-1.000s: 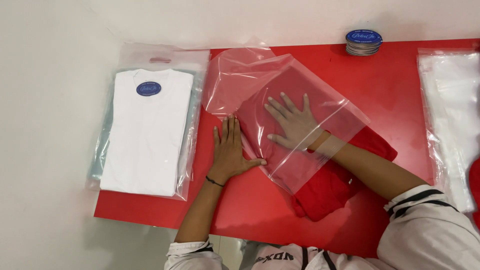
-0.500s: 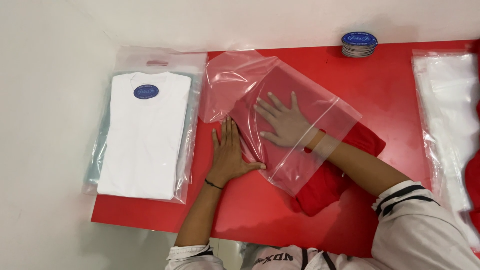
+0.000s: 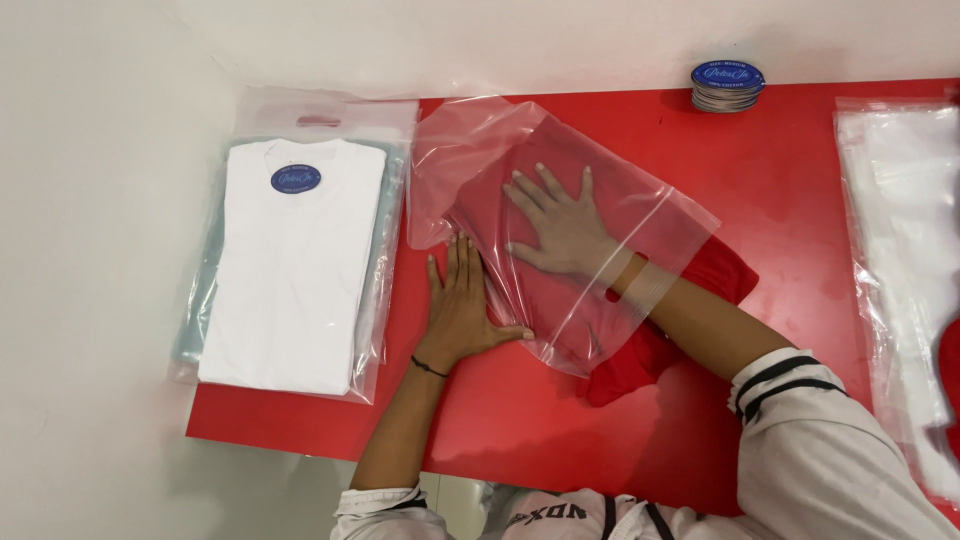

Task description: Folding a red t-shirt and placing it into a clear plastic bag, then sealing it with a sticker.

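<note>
On the red table (image 3: 800,200), the right hand (image 3: 565,235) lies spread flat inside the clear bag (image 3: 600,215) atop the red shirt (image 3: 700,290); the left hand (image 3: 458,310), fingers together, presses the bag's edge down. Keep that edge pinned while seating the shirt squarely. Shirt: folded, mid-table, one end protruding from the bag.

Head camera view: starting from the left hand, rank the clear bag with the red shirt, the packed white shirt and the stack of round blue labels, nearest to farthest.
From the left hand:
1. Clear bag with the red shirt, touching it, on its right.
2. Packed white shirt, to its left.
3. Stack of round blue labels, at the table's far edge, to the right.
</note>
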